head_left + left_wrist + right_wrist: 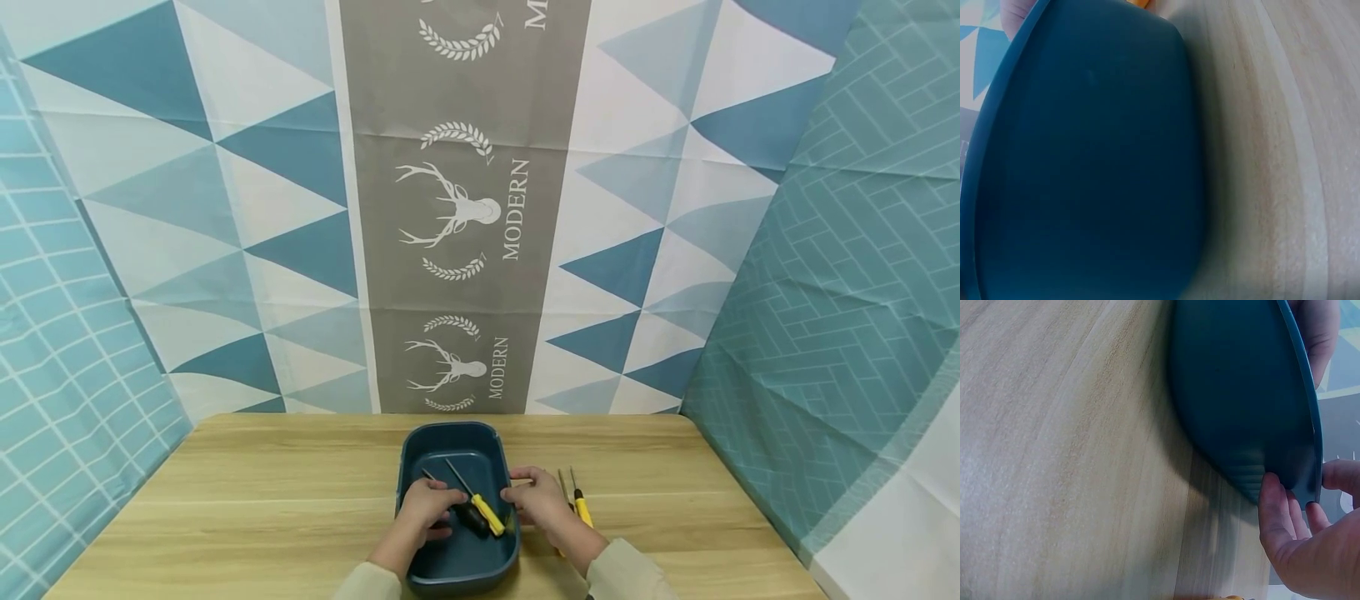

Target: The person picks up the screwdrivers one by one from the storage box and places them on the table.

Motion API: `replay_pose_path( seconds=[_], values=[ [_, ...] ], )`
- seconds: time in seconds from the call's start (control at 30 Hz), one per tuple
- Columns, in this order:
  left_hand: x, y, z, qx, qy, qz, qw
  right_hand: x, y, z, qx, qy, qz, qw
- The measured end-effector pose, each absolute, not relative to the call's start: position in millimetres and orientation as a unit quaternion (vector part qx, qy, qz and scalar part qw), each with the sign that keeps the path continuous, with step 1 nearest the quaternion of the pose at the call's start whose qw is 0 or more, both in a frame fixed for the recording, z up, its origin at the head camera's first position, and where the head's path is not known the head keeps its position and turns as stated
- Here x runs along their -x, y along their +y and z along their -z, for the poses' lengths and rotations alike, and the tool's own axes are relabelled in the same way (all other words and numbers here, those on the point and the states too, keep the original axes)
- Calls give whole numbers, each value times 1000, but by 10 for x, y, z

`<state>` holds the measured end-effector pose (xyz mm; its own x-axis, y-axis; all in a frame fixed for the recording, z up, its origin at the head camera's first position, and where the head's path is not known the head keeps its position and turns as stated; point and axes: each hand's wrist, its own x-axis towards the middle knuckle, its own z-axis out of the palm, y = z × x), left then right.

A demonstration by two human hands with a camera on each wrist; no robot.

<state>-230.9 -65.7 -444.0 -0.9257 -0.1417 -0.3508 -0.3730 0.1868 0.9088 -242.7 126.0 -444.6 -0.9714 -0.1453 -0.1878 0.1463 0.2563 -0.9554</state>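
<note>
In the head view a dark blue rectangular tray [453, 571] holds a yellow-handled screwdriver [487, 514] and a black-handled screwdriver [472, 520]. My left hand [429, 507] reaches over the left rim and grips the black-handled screwdriver where its handle meets the shaft, covering that part. My right hand [542, 502] pinches the tray's right edge. In the right wrist view, the right hand [1310, 544] has its fingers along the outer wall and a digit over the rim. The tray wall [1091, 150] fills much of the left wrist view.
Two more slim tools, one a yellow-handled screwdriver [582, 505], lie on the wooden table [300, 500] right of the tray, partly behind my right forearm. A patterned cloth [457, 283] hangs behind the table, with more cloth at both sides.
</note>
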Motion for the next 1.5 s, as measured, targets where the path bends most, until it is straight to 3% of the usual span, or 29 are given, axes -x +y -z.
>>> replay_pose_path(
  seconds=[0.63, 1.5],
  values=[
    [2362, -560, 4498, 224, 751, -613, 102, 2447, 1265, 4483, 0, 787, 605, 122],
    [2371, -278, 4430, 244, 786, -567, 39, 2422, 1265, 4427, 9, 789, 602, 119]
  ],
)
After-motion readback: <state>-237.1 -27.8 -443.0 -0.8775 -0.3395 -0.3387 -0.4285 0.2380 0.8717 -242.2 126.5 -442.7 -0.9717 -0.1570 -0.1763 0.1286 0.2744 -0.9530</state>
